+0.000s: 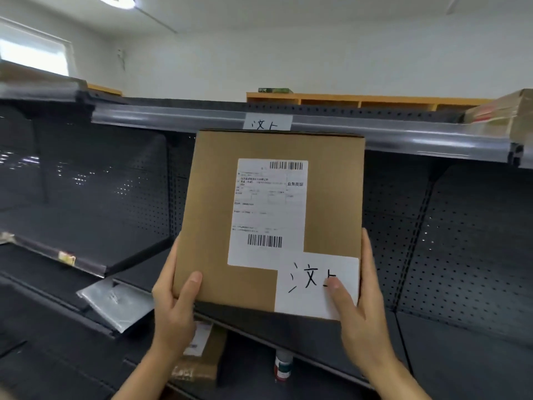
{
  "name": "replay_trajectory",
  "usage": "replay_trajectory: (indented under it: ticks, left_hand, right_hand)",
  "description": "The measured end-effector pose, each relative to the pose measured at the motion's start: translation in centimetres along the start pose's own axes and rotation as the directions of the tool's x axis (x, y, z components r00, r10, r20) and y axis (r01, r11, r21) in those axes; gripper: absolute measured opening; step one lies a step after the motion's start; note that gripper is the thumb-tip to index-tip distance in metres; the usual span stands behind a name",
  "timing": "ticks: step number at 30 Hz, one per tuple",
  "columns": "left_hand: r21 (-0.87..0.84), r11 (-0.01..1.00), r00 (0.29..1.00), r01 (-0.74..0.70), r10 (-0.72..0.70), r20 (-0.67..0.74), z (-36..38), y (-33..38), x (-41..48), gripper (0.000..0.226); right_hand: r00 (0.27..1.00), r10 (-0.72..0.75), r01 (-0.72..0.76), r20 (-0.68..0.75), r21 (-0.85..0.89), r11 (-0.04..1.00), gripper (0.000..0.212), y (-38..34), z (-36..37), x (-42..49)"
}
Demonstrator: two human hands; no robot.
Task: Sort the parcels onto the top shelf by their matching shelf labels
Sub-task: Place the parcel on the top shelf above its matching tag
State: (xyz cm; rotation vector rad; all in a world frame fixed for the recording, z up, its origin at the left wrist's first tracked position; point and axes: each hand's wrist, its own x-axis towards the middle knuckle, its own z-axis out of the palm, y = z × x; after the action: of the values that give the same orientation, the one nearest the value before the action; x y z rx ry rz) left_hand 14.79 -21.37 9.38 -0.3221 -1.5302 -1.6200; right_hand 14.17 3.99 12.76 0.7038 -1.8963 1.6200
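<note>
The parcel [259, 203] is plain tan cardboard. Its shipping label [268, 209] is white with black barcodes and fine print; the handwritten tag [314, 284] beside it is white with black strokes, like the shelf label [267, 123]. The shelving [115, 197] is dark grey, dotted with perforations, edged by a translucent grey rail [403, 140].

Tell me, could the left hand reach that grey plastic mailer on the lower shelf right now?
Probably not yet. The left hand is gripping the cardboard box, sharing its weight with the right hand. The grey mailer lies unobstructed just beside it, so freeing that hand would suffice.
</note>
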Motion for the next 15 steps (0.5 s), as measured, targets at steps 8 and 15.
replay_trajectory:
  ticks: [8, 15]
  left_hand:
    - [-0.037, 0.994, 0.994, -0.107, 0.107, -0.013, 1.8, 5.8, 9.2, 0.066]
    - [0.008, 0.998, 0.994, -0.059, 0.059, -0.093, 5.4, 8.8, 20.1, 0.040]
  right_hand:
    - [0.993, -0.096, 0.100, -0.066, 0.051, 0.994, 0.075, -6.2, 0.3, 8.3]
    - [0.998, 0.050, -0.050, -0.026, 0.004, 0.999, 0.064, -11.9, 0.2, 19.3]
